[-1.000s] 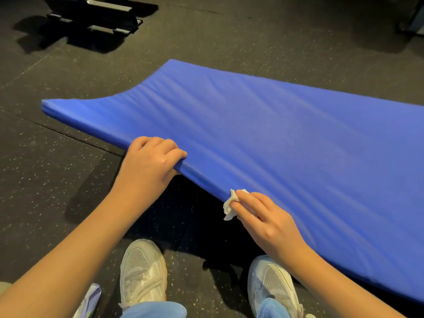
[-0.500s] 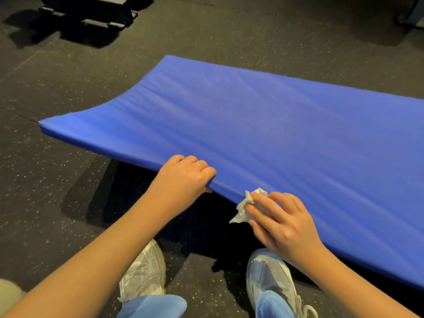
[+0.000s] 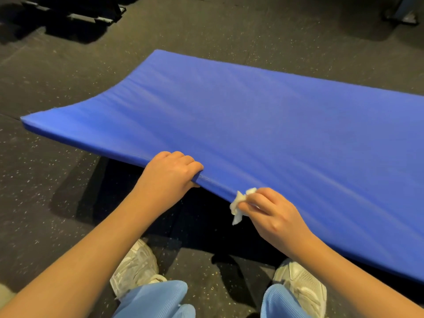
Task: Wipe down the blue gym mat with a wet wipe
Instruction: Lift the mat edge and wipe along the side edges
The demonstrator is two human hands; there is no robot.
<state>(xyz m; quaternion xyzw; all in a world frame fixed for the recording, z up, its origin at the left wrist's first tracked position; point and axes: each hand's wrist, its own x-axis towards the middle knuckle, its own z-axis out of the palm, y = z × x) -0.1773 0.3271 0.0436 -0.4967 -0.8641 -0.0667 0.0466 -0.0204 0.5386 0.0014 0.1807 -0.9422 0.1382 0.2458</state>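
Slid rightward along the lifted edge since a second ago, with the left hand (image 3: 171, 174).
Clamping the near edge of the blue gym mat (image 3: 252, 134), raised off the speckled floor (image 3: 46, 191); pinching a crumpled wet wipe (image 3: 238, 204) against that edge with the right hand (image 3: 273, 214), just beside.

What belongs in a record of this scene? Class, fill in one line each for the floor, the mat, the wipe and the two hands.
floor: dark, speckled
mat: blue, near edge raised off the floor
wipe: white, crumpled
left hand: grips the mat's near edge, fingers curled over the top
right hand: pinches the wipe at that same edge
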